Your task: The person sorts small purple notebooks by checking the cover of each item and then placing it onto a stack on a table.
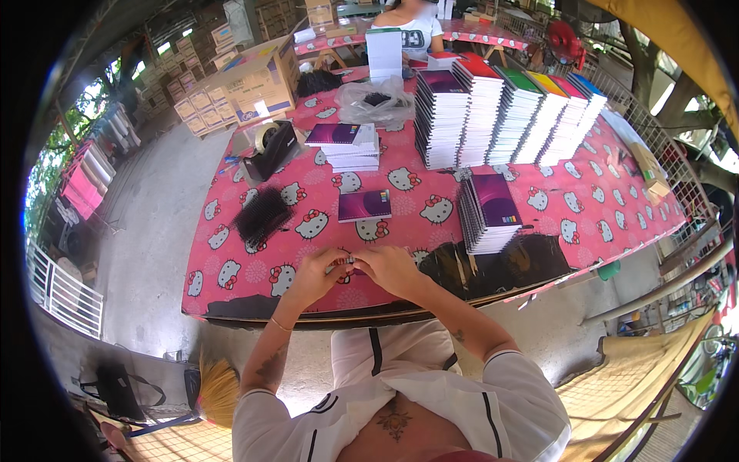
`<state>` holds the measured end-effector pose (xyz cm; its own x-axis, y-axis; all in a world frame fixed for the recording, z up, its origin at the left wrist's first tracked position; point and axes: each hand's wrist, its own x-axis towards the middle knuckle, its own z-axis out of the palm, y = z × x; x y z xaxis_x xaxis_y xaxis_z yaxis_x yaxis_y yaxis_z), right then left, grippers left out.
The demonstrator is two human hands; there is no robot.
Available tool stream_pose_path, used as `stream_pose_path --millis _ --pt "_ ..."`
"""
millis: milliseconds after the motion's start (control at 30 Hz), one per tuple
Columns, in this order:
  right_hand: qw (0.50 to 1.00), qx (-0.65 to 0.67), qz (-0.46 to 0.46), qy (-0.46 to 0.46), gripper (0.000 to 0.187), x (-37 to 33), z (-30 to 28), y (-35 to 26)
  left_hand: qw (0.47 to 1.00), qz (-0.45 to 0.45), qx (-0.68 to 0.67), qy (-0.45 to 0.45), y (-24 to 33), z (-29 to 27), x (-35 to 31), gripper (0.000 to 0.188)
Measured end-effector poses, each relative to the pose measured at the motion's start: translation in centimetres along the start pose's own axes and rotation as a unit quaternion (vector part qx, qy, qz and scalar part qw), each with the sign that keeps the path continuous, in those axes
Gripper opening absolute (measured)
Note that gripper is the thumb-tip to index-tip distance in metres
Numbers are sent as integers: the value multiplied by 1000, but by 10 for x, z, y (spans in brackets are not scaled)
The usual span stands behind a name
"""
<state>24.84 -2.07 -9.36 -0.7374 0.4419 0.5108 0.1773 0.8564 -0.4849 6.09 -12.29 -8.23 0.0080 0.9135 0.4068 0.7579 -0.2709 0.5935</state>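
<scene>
Close to the table's near edge, my left hand (315, 276) and my right hand (390, 271) meet with bent fingers, closed around something small between the fingertips; it is too small and covered to name. Just beyond them a purple-covered notebook (364, 205) lies flat. To the left is a loose pile of black spiral binding coils (263, 217). A short stack of purple spiral notebooks (490, 212) stands to the right of my hands. Farther back sits a lower pile of white pages (350, 159) with a purple cover on top.
Tall notebook stacks (439, 115) in several colours rise at the back right. A black tape dispenser (271, 150), a clear plastic bag (375, 102) and a large cardboard box (258, 83) are at the back left. Another person (419, 38) sits across the pink patterned table (416, 239).
</scene>
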Motion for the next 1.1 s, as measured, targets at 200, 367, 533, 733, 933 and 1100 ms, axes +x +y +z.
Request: stream_pose_path --millis 200,367,533,733,933,1100 --pt "999 -6 -17 -29 12 2 -6 -3 1000 0 13 -9 3 -4 -2 19" --pt "999 -8 -31 -34 20 0 -2 4 999 -3 51 -13 6 -6 -2 16" --pt "998 16 -43 -38 19 2 -6 2 999 -12 27 -28 7 -7 -1 14" --pt "998 9 -30 -59 23 1 -10 5 999 0 45 -28 4 -5 1 16" --pt "998 -50 -35 -28 43 -14 -41 8 999 20 50 -8 15 -3 0 20" --pt "918 362 141 -76 56 -47 -54 58 995 44 64 54 13 16 -4 24"
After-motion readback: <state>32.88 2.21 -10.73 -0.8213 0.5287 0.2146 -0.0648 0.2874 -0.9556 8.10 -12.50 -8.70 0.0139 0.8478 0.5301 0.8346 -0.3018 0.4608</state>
